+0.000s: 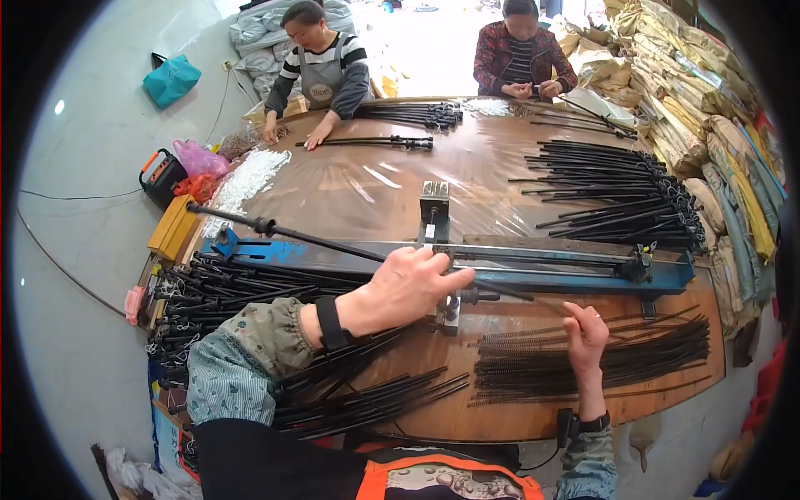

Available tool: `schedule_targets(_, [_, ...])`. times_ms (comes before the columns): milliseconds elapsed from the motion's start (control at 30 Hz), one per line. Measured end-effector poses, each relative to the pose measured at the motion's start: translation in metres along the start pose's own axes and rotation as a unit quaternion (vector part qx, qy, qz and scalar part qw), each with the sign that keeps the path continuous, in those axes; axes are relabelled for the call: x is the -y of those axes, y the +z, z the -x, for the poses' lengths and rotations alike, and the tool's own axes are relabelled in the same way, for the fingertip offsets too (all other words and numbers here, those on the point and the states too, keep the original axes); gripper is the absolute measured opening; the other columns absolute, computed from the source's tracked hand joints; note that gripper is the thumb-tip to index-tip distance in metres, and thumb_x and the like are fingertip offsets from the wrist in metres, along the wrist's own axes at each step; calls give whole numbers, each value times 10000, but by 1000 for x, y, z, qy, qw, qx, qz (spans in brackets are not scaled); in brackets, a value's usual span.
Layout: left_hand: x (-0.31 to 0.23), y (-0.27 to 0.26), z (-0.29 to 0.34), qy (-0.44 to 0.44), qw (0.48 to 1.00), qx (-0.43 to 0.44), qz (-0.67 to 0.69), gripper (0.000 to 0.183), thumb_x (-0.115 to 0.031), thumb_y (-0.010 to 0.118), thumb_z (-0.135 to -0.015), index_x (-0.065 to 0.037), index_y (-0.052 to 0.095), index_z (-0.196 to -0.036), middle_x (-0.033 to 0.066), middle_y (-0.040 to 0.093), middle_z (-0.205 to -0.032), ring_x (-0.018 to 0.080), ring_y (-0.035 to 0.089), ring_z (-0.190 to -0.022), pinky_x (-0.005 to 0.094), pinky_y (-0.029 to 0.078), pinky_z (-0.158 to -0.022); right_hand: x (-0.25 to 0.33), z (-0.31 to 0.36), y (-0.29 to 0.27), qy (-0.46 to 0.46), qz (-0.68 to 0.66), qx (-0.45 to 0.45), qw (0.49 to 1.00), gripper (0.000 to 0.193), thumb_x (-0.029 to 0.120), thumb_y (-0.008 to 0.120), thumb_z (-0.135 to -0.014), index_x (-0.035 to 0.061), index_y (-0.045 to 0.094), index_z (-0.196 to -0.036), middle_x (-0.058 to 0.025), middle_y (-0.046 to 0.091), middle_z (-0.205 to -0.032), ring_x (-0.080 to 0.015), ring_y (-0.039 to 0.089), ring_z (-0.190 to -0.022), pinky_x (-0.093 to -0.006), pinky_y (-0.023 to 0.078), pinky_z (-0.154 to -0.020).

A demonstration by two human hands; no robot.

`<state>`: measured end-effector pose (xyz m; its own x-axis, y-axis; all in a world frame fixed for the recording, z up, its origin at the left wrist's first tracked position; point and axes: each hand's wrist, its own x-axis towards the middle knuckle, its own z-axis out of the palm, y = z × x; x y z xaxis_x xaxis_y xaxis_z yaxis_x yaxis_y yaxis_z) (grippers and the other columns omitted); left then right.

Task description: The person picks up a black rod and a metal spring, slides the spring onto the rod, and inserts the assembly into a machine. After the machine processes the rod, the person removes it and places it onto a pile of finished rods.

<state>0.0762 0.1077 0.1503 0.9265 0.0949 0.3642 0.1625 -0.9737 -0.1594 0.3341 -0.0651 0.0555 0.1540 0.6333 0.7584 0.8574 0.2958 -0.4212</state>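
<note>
My left hand (404,287) is closed round a long black tube (325,244) with a collar near its far-left end. The tube slants down to the right past my fingers, above a blue metal bench fixture (567,277). Beyond the tube's right end, my right hand (587,333) is pinched on what looks like a thin dark spring (552,306), blurred and in line with the tube. Under and beside that hand lies a pile of long, thin, ribbed springs (533,362). Black tubes with fittings (225,292) are heaped by my left forearm.
Across the table (333,187), one person (321,75) handles black rods and another (525,58) works with both hands. Finished-looking black rods (617,187) lie at the right. White small parts (254,179) and a yellow box (172,229) are at left. Stacked sacks (692,108) line the right side.
</note>
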Motion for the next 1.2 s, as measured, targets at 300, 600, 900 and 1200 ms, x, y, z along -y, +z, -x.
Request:
schedule_targets(300, [-3,-17,34,-44,999,-20,0,440,-68,631,-755,-205,643,-1173,16,528,-732,194,580,-707,334,482,-587,25,-16,39,-46,-41,16,998,243,213,641,-943,43,690,-1109,-89,539,-664,-232,506,-557,-339,396,-522])
schedule_targets(600, [64,-61,76,-162,977,-138,6,227,-23,597,-876,-60,594,-1100,127,556,-786,329,585,-752,423,494,-648,-11,-31,58,54,-13,32,998,148,91,574,-966,26,661,-1066,-115,622,-798,-185,582,-692,-301,466,-627])
schedule_targets(900, [85,-91,106,-264,950,-154,53,263,-82,639,-933,-56,638,-1195,149,571,-795,287,559,-654,362,454,-605,35,-132,156,115,-283,149,941,155,145,649,-942,10,699,-1001,-21,641,-721,-65,577,-697,-242,478,-648])
schedule_targets(1200, [95,-83,169,-336,932,-124,48,263,-76,630,-945,-38,638,-1206,140,562,-764,243,505,-605,334,432,-580,38,-151,190,-11,-220,186,958,169,207,739,-865,46,742,-919,-82,659,-696,-155,622,-679,-285,482,-625])
